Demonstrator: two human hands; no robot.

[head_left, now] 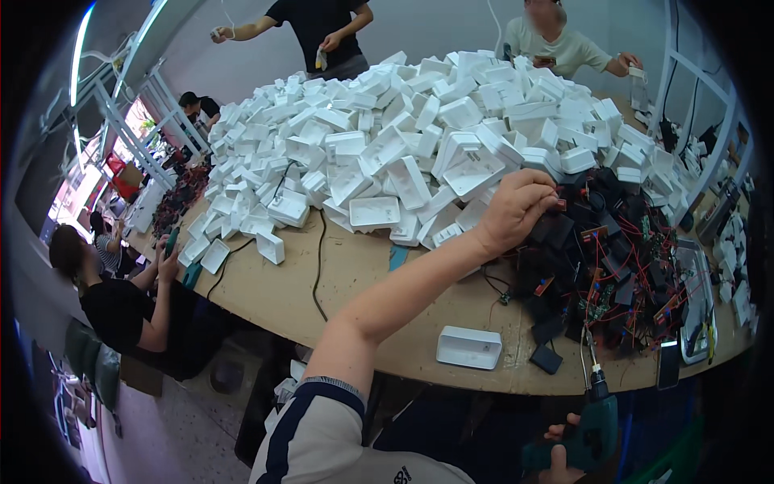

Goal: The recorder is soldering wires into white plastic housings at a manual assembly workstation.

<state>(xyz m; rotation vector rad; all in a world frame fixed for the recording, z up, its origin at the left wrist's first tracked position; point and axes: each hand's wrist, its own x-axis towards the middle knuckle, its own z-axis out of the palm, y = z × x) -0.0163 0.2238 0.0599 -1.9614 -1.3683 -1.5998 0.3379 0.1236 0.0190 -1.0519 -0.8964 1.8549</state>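
Observation:
My left hand (516,211) reaches across the table, its fingers pinched at the near edge of a heap of black plastic cases and boards with red wires (617,266). A small reddish bit shows at the fingertips; what they hold is not clear. Low at the right, my right hand (564,456) wraps round the grip of a green power screwdriver (595,427), its bit pointing up toward the heap. On the table below my left forearm lies one open white plastic housing (469,348).
A large mound of white plastic housings (387,145) covers the table (274,282). A dark cable (321,266) runs down to its edge. At the right lie a phone (668,365) and a clear tray (695,323). Several other people work around the table.

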